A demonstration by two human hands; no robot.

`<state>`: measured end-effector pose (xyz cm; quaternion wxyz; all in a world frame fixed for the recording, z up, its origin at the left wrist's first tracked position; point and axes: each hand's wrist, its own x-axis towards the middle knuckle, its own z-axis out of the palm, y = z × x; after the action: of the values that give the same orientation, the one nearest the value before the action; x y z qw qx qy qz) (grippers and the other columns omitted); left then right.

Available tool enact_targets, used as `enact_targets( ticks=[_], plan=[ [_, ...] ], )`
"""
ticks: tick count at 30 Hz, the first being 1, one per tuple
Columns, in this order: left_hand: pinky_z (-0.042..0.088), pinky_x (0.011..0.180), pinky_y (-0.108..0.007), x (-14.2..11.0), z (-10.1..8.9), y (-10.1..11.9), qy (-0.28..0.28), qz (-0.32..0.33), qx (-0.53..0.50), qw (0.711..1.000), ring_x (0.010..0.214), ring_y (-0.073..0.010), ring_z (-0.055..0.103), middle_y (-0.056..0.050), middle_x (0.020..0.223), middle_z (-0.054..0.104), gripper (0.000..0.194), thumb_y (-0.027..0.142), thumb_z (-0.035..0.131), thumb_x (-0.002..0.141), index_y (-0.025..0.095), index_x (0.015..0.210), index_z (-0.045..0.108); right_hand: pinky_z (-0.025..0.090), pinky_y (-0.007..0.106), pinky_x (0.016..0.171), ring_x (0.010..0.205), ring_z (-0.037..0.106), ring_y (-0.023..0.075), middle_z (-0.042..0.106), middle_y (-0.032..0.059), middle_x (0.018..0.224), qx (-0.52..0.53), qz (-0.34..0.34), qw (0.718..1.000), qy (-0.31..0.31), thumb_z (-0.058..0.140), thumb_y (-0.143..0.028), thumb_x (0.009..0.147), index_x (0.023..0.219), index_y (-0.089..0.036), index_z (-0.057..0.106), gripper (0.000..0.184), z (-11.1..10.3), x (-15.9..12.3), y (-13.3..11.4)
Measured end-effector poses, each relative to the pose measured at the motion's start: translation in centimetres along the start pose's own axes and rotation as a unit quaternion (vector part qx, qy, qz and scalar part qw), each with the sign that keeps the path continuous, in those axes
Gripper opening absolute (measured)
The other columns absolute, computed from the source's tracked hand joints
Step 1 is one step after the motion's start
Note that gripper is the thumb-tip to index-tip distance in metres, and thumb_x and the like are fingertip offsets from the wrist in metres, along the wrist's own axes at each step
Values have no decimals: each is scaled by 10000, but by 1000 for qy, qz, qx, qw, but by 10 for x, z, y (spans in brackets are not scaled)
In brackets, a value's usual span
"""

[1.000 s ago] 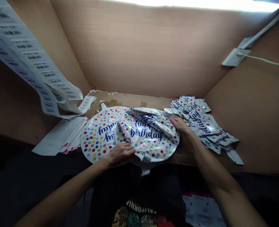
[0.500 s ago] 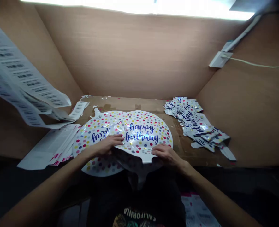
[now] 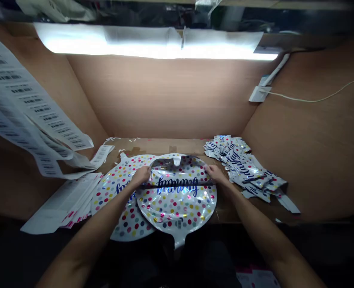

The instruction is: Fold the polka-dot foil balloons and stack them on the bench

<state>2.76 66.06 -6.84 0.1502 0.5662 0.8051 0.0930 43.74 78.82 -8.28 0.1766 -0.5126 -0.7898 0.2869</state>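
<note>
A round foil balloon [image 3: 177, 208] with coloured dots lies on top, its far part folded over in a band that shows "birthday" upside down. My left hand [image 3: 141, 175] pinches the left end of that fold, and my right hand [image 3: 214, 173] grips the right end. The balloon's neck tab [image 3: 178, 240] points towards me. Underneath, a second dotted foil balloon [image 3: 125, 224] sticks out to the left, partly hidden by the first.
A pile of flat foil balloons [image 3: 243, 168] lies on the wooden table [image 3: 161, 146] at right. Hanging barcode label strips [image 3: 23, 100] curve down at left above a stack of papers [image 3: 63, 204]. Cardboard walls [image 3: 165, 100] surround the table on three sides.
Both hands have moved from the near side to the far side of the top balloon, which now has a fold across it. The view has tilted up, showing more of the light.
</note>
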Motion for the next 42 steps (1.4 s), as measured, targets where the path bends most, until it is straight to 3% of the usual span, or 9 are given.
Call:
enact_targets(
  ticks=[4,9,13,18,24,28,32,37,42],
  plan=[
    [523,886,-412,9,3,-3,25,-71,19,997,1119,-368,707,-246,1186,735,539,435,307,1058,108,1121,730,469,245,655,708,635,191,706,61,730,-37,34,998,-25,681,-498,879,810,-112,724,394,-7,19,-4],
    [531,922,-454,-8,5,-2,62,-79,45,994,1113,-365,708,-217,1184,740,472,443,381,1041,150,1198,716,511,309,806,931,709,268,760,179,965,-137,106,985,18,584,-387,965,955,-90,769,350,8,19,-9],
    [378,1172,-501,-13,24,22,139,30,85,986,1410,-338,523,-193,1525,553,519,402,394,1052,192,1507,527,507,381,933,1097,708,322,732,261,1129,-206,133,968,46,489,-339,1031,1119,-71,751,385,31,18,-23],
    [209,1263,-565,-9,55,36,92,94,83,988,1581,-356,250,-91,1701,343,678,624,358,1038,242,1590,451,511,404,962,1122,715,319,736,239,1119,-271,119,954,45,410,-369,1083,1221,-116,700,408,17,5,-14],
    [134,1273,-595,-6,48,35,54,50,57,996,1603,-372,166,-103,1724,283,736,660,330,1018,216,1598,422,540,394,857,959,752,317,743,207,981,-355,140,922,66,430,-484,1080,1194,-132,684,449,-22,-77,36],
    [345,1163,-579,-7,40,82,36,78,37,996,1452,-415,417,-199,1530,544,768,743,459,933,170,1434,561,520,348,786,872,754,298,746,163,896,-357,137,922,62,466,-544,1063,1105,-160,685,444,-7,-148,45],
    [509,893,-445,-5,42,129,-98,98,35,990,1123,-409,640,-231,1206,710,761,651,806,667,124,1198,663,508,357,783,872,742,307,743,170,912,-318,159,932,74,506,-571,1040,1078,-165,666,438,4,-178,36],
    [444,658,-281,-10,34,147,-167,159,7,973,793,-232,665,-47,785,704,216,378,761,734,189,781,668,454,464,1011,1217,618,382,658,247,1313,-290,69,944,143,746,-504,908,1425,-121,540,676,-21,-148,30],
    [452,779,-303,-48,-12,146,-13,358,8,933,865,-204,596,-69,948,684,133,257,543,902,189,842,640,219,493,1246,1492,399,338,442,215,1605,-183,-107,968,134,796,-332,844,1586,-124,387,872,-82,-87,1]
  ],
)
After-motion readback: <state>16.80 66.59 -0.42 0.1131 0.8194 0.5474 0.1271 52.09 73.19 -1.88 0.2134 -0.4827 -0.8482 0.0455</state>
